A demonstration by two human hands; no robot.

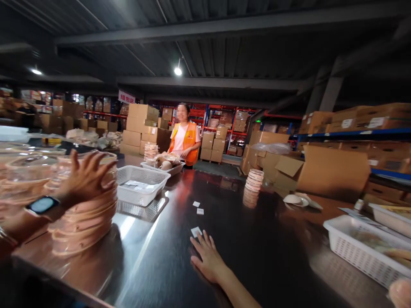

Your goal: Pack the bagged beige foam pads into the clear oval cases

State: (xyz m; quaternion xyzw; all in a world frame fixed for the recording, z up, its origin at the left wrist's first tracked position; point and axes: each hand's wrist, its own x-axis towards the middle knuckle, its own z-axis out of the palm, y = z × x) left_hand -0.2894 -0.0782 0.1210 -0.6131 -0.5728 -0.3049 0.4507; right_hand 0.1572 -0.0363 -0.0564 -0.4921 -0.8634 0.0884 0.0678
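Observation:
My left hand (84, 179), with a smartwatch (42, 205) on its wrist, lies with fingers spread against the top of a tall stack of pink bowls (84, 222) at the left of the dark, shiny table (257, 256). It grips nothing. My right hand (207, 256) lies flat, palm down, on the table near the front middle. Its fingertips are just short of a small white card (195, 231).
A white basket (141, 184) with papers stands behind the pink stack. Two more white cards (198, 207) lie mid-table, with another bowl stack (253, 180) beyond. A white basket (359, 248) is at the right edge. A person in an orange vest (185, 139) stands at the far end among cardboard boxes (324, 171).

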